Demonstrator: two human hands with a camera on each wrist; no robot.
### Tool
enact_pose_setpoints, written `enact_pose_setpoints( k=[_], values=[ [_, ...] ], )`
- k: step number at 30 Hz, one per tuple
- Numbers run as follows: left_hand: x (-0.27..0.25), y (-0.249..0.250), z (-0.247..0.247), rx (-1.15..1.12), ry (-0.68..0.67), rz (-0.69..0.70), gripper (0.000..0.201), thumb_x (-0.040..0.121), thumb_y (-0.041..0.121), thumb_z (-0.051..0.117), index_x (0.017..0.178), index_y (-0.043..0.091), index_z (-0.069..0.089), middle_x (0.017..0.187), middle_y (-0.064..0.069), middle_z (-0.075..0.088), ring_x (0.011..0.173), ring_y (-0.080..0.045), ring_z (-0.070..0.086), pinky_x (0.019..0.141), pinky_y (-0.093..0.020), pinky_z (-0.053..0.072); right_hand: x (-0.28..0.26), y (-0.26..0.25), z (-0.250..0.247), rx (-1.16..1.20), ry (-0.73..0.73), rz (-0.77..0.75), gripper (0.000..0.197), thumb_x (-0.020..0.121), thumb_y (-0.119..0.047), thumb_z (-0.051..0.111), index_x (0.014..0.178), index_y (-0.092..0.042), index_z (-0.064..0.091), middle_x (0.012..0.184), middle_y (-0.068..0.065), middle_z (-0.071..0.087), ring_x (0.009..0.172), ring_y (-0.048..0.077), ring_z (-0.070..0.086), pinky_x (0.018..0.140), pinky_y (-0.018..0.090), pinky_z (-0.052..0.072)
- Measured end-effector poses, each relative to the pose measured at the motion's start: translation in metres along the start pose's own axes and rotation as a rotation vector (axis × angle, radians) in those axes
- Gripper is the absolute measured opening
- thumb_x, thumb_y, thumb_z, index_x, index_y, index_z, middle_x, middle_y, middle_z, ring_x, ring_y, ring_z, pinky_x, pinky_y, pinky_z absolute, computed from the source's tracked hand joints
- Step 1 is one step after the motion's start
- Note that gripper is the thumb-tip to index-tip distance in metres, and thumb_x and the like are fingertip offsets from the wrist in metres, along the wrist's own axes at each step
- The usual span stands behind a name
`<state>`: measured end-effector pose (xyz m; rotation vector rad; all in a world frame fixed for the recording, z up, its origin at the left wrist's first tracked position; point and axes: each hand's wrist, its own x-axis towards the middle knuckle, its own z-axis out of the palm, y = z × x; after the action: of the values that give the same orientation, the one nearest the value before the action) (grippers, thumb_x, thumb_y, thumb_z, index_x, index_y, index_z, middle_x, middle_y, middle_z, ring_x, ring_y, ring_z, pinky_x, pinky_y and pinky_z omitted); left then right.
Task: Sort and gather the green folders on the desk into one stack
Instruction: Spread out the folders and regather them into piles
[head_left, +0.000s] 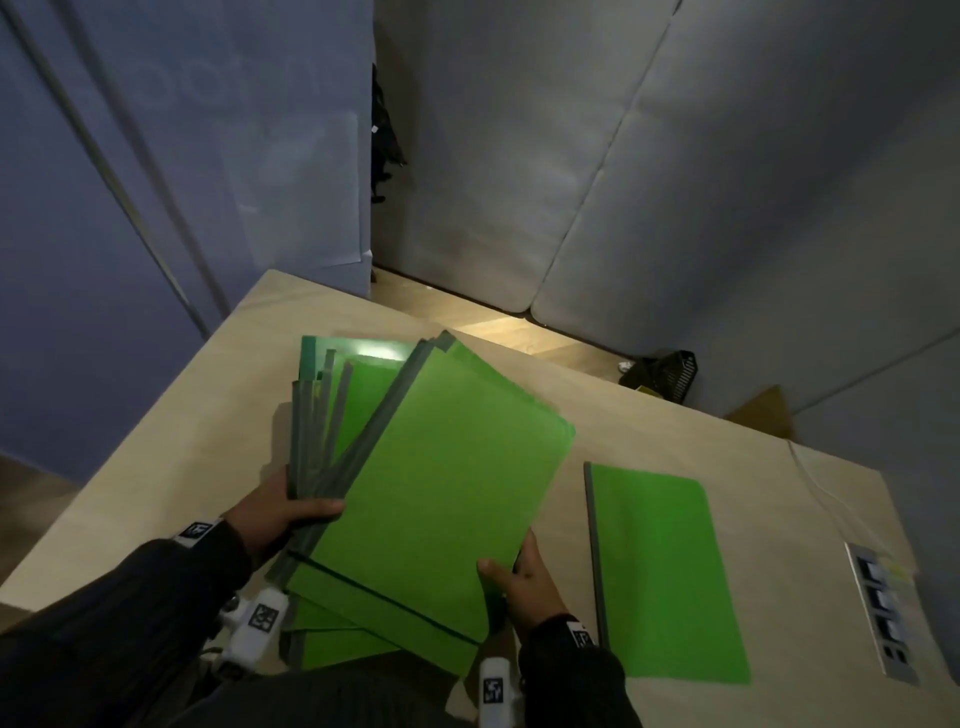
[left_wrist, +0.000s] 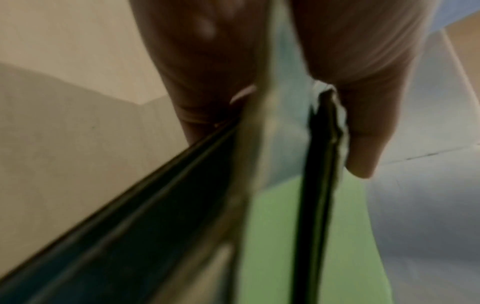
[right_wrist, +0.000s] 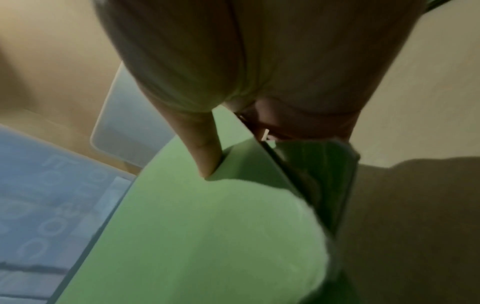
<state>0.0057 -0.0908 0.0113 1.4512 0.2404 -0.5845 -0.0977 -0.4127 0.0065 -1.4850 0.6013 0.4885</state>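
Note:
A fanned bundle of several green folders (head_left: 431, 499) with grey spines is held over the wooden desk (head_left: 649, 415) in the head view. My left hand (head_left: 283, 512) grips its left edge, thumb on top. My right hand (head_left: 517, 577) pinches the near right corner, thumb on the top folder. One more green folder (head_left: 665, 571) lies flat on the desk to the right, apart from the bundle. In the left wrist view the folder edges (left_wrist: 319, 164) pass between thumb and fingers. In the right wrist view the thumb (right_wrist: 205, 156) presses on the green cover (right_wrist: 197, 236).
A metal socket panel (head_left: 880, 608) is set into the desk at the right edge, with a white cable (head_left: 815, 483) near it. A black basket (head_left: 662, 376) sits on the floor beyond the desk. Grey cushioned panels and a blue wall stand behind.

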Motion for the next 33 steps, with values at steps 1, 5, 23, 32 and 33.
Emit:
enact_pose_setpoints(
  k=[1,5,23,32,33],
  values=[
    [0.001,0.004,0.003,-0.027,-0.005,0.002,0.121,0.024,0.043,0.101,0.131,0.01,0.056,0.112,-0.01,0.075,0.102,-0.026,0.072,0.076,-0.03,0.058,-0.001,-0.001,-0.002,-0.027,0.005,-0.023,0.072,0.091,-0.008,0.064,0.146,-0.039,0.031,0.142,-0.003,0.055,0.124,0.02,0.054,0.1,0.041,0.048],
    [0.006,0.027,0.023,-0.068,0.069,0.091,0.092,0.03,0.037,0.101,0.111,0.033,0.057,0.107,-0.003,0.071,0.087,-0.019,0.073,0.064,-0.029,0.06,-0.003,-0.017,-0.006,-0.178,-0.064,-0.103,0.074,0.091,-0.008,0.064,0.149,-0.036,0.028,0.14,-0.009,0.055,0.124,0.01,0.054,0.101,0.032,0.047],
    [0.004,0.025,0.039,0.126,0.234,0.174,0.112,0.03,0.05,0.095,0.127,0.009,0.057,0.113,-0.017,0.072,0.1,-0.037,0.069,0.091,-0.056,0.055,-0.017,0.05,-0.227,-0.734,0.76,0.63,0.147,0.013,-0.081,0.082,0.138,-0.019,0.035,0.129,0.02,0.045,0.122,0.043,0.045,0.103,0.053,0.043],
    [0.001,0.022,0.028,0.192,0.235,0.151,0.091,0.049,0.031,0.097,0.128,0.011,0.056,0.113,-0.014,0.071,0.1,-0.034,0.068,0.091,-0.049,0.054,-0.02,0.061,-0.248,-0.808,0.775,0.641,0.146,0.0,-0.08,0.076,0.129,-0.033,0.027,0.114,0.013,0.048,0.111,0.038,0.051,0.098,0.052,0.048],
    [0.001,0.02,0.026,0.2,0.239,0.144,0.096,0.045,0.036,0.099,0.128,0.012,0.057,0.113,-0.014,0.071,0.1,-0.034,0.069,0.091,-0.05,0.055,-0.024,0.059,-0.25,-0.748,0.777,0.631,0.144,0.0,-0.075,0.08,0.127,-0.029,0.029,0.111,0.012,0.05,0.108,0.038,0.054,0.097,0.051,0.05]
  ],
)
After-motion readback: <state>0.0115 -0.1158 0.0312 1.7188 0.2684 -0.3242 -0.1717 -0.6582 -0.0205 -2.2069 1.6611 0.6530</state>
